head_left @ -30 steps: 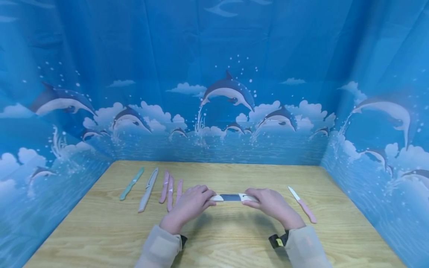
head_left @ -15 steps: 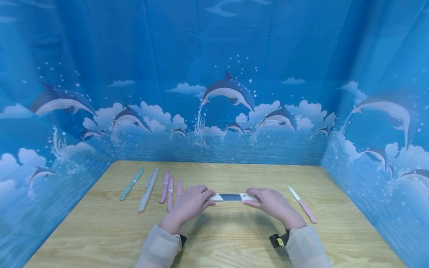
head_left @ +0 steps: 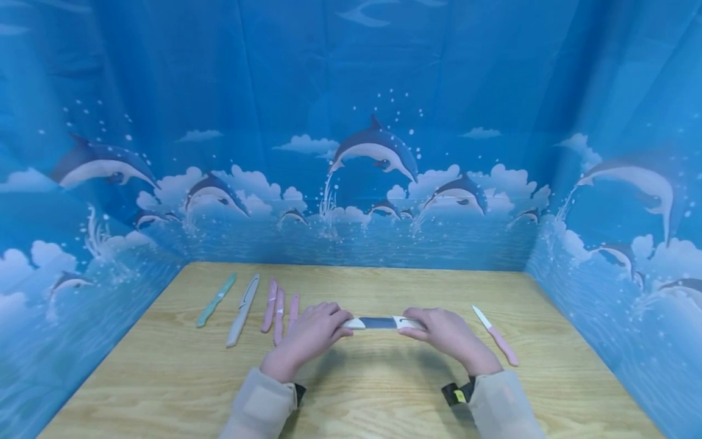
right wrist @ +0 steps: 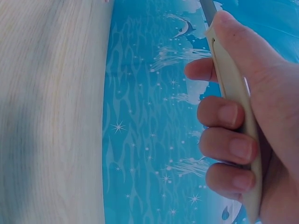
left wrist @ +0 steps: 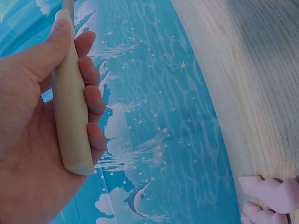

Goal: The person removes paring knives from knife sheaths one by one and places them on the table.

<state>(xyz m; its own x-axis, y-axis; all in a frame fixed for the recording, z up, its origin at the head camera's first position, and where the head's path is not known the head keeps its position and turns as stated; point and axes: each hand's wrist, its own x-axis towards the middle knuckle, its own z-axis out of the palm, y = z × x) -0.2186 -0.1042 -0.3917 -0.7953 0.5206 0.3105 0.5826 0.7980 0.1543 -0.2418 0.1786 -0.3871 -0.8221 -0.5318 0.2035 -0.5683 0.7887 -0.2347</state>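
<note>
The cream knife (head_left: 379,323) is held level above the table (head_left: 373,396). The left hand (head_left: 314,329) has its grip closed round the knife's handle (left wrist: 72,116); the right hand (head_left: 443,334) has its grip curled about the sheath (right wrist: 231,77), which the knife appears to enter, the tip being hidden. Left of the cream knife: pink knives (head_left: 280,314), grey knife (head_left: 242,314), green knife (head_left: 216,302). Right of it: pink-handled knife (head_left: 502,346).
</note>
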